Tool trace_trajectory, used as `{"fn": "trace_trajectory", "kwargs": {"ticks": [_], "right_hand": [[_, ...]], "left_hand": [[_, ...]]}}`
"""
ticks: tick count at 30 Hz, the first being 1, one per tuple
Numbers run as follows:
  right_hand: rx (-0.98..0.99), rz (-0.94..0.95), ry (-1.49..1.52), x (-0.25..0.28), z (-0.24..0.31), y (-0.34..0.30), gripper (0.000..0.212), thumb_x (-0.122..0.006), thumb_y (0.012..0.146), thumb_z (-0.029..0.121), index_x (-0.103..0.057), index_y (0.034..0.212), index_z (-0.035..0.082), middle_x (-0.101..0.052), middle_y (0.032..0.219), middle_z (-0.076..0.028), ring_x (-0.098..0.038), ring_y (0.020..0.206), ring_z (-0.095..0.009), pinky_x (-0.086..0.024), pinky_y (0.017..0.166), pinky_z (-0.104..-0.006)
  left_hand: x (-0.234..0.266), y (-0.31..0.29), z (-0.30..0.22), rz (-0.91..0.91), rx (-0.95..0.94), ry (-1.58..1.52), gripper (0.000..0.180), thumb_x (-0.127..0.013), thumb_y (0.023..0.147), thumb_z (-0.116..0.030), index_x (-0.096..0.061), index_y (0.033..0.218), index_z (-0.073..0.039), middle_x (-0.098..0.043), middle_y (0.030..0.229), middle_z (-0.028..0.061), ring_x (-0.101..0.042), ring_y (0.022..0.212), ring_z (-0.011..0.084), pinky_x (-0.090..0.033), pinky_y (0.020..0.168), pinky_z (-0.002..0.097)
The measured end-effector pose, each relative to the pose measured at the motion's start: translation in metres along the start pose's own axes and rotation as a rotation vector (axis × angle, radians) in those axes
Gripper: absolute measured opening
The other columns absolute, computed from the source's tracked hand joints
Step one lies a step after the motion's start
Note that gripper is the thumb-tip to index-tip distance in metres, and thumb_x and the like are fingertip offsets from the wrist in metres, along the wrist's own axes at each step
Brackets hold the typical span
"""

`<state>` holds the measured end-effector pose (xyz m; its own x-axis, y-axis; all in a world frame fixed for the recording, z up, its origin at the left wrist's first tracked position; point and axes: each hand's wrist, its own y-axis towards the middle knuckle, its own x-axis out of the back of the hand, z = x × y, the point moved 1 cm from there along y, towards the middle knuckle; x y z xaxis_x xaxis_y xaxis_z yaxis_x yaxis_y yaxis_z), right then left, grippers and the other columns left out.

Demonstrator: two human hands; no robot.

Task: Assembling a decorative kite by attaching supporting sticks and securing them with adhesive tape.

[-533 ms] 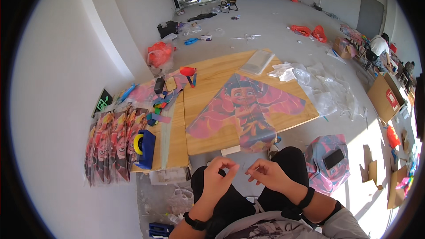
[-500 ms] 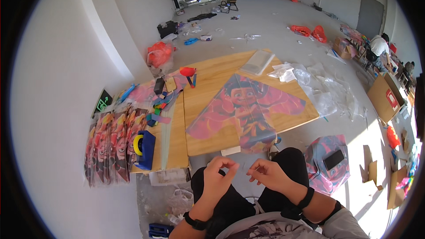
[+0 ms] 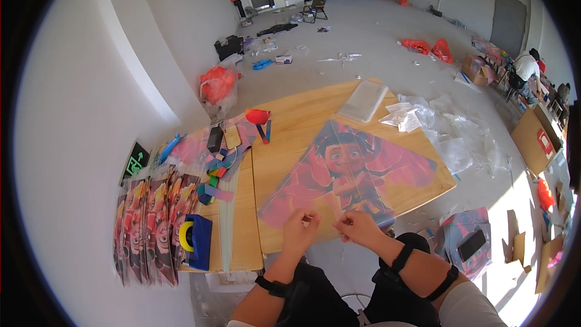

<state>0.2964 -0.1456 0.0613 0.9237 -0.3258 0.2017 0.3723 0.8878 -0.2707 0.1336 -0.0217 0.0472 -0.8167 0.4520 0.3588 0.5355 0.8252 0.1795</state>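
A kite-shaped printed sheet (image 3: 363, 160) with a cartoon figure lies spread on the wooden table (image 3: 290, 139). My left hand (image 3: 301, 229) is over the sheet's near edge, thumb and fingers pinched together. Just to its right, my right hand (image 3: 357, 228) is also closed in a pinch, with a small gap between the hands. Whatever they hold, if anything, is too small or thin to make out. A blue tape dispenser (image 3: 201, 241) with a yellow-rimmed roll stands left of my hands, by a bundle of pale thin rods (image 3: 226, 230).
Folded printed kites in clear wrap (image 3: 148, 227) hang over the table's left edge. Behind them lie coloured strips (image 3: 221, 169). A clear plastic case (image 3: 363, 101) sits at the far edge. Crumpled plastic (image 3: 454, 139) covers floor at right, near a phone (image 3: 472, 244) on a printed bag.
Both hands have moved forward from above my lap to the sheet's near edge, fingers now more tightly pinched. The view has shifted, so the table appears lower in the picture.
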Motion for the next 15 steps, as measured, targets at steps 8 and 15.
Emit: {"fn": "trace_trajectory", "kwargs": {"ticks": [8, 15], "right_hand": [[0.021, -0.114, -0.177, -0.013, -0.035, 0.154, 0.03, -0.07, 0.091, 0.031, -0.07, 0.083, 0.002, -0.071, 0.071, -0.008, -0.07, 0.057, -0.018, -0.053, 0.058, -0.0329], [-0.03, -0.099, -0.183, -0.012, -0.005, 0.236, 0.031, -0.064, 0.09, 0.03, -0.072, 0.074, 0.004, -0.071, 0.064, -0.009, -0.072, 0.059, -0.02, -0.055, 0.06, -0.0338]], "left_hand": [[-0.017, 0.119, 0.084, -0.103, -0.169, 0.296, 0.015, -0.078, 0.084, -0.016, -0.071, 0.089, -0.004, -0.068, 0.098, 0.0142, -0.064, 0.096, 0.0335, -0.049, 0.087, 0.0449], [-0.006, 0.213, 0.147, -0.079, -0.055, 0.297, 0.019, -0.081, 0.083, -0.027, -0.075, 0.091, -0.011, -0.069, 0.108, 0.0079, -0.059, 0.106, 0.0317, -0.046, 0.091, 0.0445]]}}
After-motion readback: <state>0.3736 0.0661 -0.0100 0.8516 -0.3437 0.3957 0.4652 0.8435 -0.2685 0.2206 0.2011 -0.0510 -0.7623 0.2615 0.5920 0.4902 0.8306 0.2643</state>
